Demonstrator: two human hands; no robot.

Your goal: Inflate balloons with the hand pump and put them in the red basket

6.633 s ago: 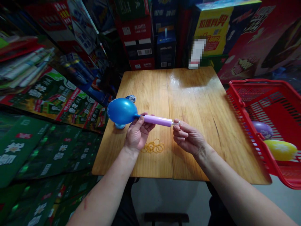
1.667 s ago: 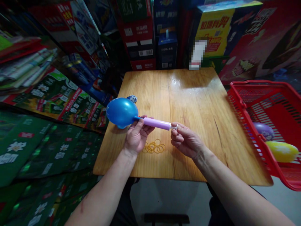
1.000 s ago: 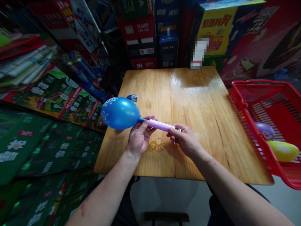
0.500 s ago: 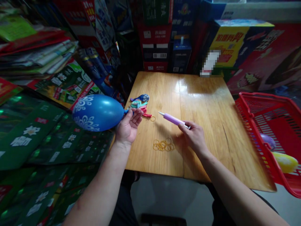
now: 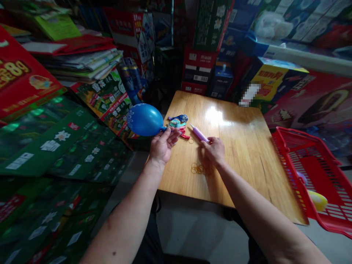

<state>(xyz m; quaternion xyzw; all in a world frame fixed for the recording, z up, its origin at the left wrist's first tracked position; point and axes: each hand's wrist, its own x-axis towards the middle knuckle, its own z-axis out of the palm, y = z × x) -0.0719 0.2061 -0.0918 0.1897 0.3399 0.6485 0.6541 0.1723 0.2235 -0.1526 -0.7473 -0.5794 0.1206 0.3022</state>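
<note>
Left hand point(image 5: 162, 145) pinches blue balloon point(image 5: 145, 120) by its neck; right hand point(image 5: 213, 151) grips purple pump point(image 5: 199, 133) over table point(image 5: 242, 146).

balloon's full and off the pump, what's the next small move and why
Probably lay the pump down and take one of the rubber bands: the left hand only pinches the blue balloon shut, and the right hand is beside them.

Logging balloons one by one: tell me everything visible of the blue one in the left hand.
The round blue rubber balloon is inflated and glossy, with a white print on its left end. It hangs sideways beyond the wooden table's left edge, neck pointing right. The left hand pinches that neck; nothing else touches it. The lilac plastic pump, in the right hand, is apart from it.
</note>
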